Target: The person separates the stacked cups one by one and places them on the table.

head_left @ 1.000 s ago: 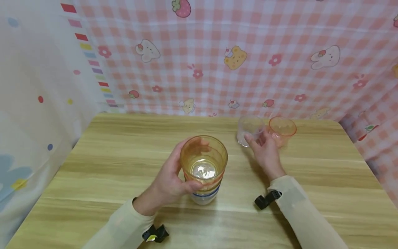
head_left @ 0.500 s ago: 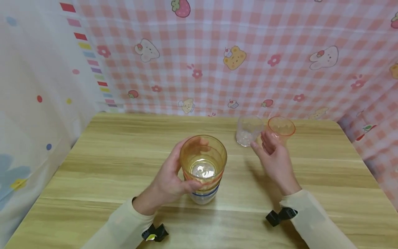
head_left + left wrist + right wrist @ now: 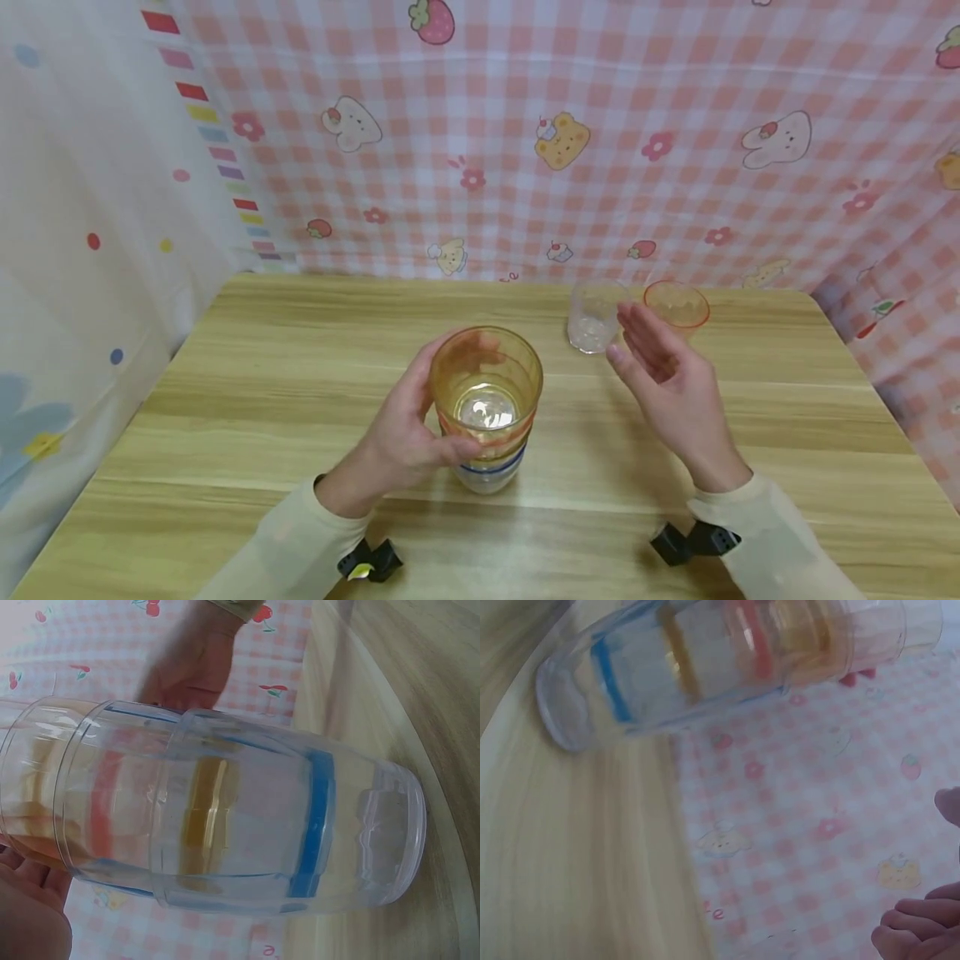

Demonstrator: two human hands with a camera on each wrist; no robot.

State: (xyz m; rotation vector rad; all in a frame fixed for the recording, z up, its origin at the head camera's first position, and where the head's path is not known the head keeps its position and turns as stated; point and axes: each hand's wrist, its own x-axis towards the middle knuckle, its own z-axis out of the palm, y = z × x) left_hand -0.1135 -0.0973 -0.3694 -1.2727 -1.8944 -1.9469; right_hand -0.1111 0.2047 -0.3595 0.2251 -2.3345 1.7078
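My left hand [image 3: 405,433] grips stack [image 3: 487,408], dial centre. My right hand [image 3: 675,400], three o'clock, fingers extended, holds nothing. Clear cup [image 3: 591,325], red-rimmed cup [image 3: 677,305], two o'clock, remain unstacked; nesting judged part-done.

right hand [image 3: 678,392]: fingers [image 3: 647,325] straight, thumb [image 3: 628,368] apart | left hand [image 3: 405,442]: curled

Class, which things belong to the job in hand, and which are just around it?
Job in hand:
tall amber-topped stack of transparent cups, gripped by the left hand
probably, near the right hand: colourless transparent cup, red-rimmed transparent cup

Around it:
pale wood-grain table
pink checked cloth
white spotted cloth
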